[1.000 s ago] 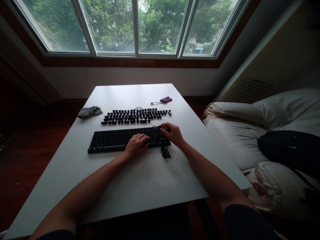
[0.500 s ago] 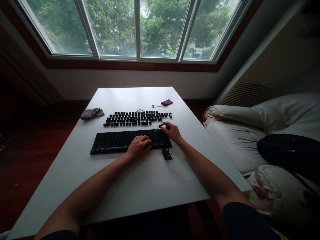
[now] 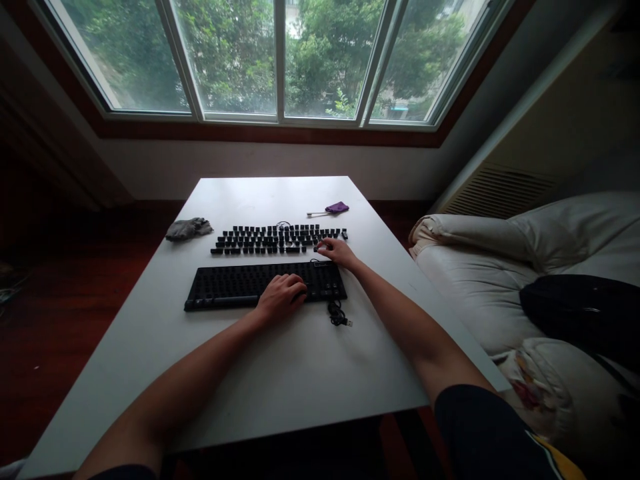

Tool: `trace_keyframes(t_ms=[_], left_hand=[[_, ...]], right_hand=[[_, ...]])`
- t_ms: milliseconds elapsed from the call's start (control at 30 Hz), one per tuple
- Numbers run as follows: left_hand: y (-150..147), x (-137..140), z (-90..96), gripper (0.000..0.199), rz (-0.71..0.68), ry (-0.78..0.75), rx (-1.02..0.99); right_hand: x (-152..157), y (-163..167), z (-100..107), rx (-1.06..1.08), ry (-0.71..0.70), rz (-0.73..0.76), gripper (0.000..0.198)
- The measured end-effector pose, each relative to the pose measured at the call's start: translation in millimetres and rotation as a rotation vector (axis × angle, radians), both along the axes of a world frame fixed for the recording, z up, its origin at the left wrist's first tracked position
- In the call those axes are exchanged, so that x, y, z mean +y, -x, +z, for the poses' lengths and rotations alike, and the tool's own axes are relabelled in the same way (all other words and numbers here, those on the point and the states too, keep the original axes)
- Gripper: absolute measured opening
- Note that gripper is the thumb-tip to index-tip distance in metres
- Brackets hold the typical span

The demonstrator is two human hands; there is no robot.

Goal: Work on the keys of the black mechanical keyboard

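A black keyboard [image 3: 225, 283] with its keycaps off over most of its surface lies on the white table [image 3: 270, 373]. My left hand [image 3: 283, 293] presses down on its right half, fingers curled together against it. Beyond the keyboard, loose black keycaps [image 3: 260, 240] stand in rows. My right hand [image 3: 339, 252] is at the right end of the nearest row, thumb and fingers pinched around a small black keycap [image 3: 316, 249]. The fingers partly hide that keycap.
A coiled black USB cable [image 3: 337, 313] lies at the keyboard's front right. A grey cloth [image 3: 189, 229] sits at the left edge, and a purple cloth [image 3: 337, 207] with a thin stick [image 3: 317, 214] lies at the back. A pale sofa [image 3: 465, 267] stands to the right.
My right hand has moved away from me, from the keyboard's top right corner to the keycap rows, with the keycap. My left hand stays on the keyboard. The view has shifted slightly.
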State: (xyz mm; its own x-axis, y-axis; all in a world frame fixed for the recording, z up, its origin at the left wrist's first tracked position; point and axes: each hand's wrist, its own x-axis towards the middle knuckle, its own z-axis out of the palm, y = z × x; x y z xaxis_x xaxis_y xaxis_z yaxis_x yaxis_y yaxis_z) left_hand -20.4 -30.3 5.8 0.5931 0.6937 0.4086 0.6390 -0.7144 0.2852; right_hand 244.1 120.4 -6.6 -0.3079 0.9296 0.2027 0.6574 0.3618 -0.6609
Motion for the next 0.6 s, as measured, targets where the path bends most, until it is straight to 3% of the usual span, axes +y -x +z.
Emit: trace_keyframes(t_ms=[267, 600], left_hand=[[0, 2, 1.1, 0.013, 0.005, 0.009, 0.008], [2, 2, 1.0, 0.014, 0.0, 0.022, 0.014]], right_hand=[[26, 11, -8, -0.087, -0.027, 0.012, 0.024], [30, 12, -16, -0.132, -0.029, 0.016, 0.026]])
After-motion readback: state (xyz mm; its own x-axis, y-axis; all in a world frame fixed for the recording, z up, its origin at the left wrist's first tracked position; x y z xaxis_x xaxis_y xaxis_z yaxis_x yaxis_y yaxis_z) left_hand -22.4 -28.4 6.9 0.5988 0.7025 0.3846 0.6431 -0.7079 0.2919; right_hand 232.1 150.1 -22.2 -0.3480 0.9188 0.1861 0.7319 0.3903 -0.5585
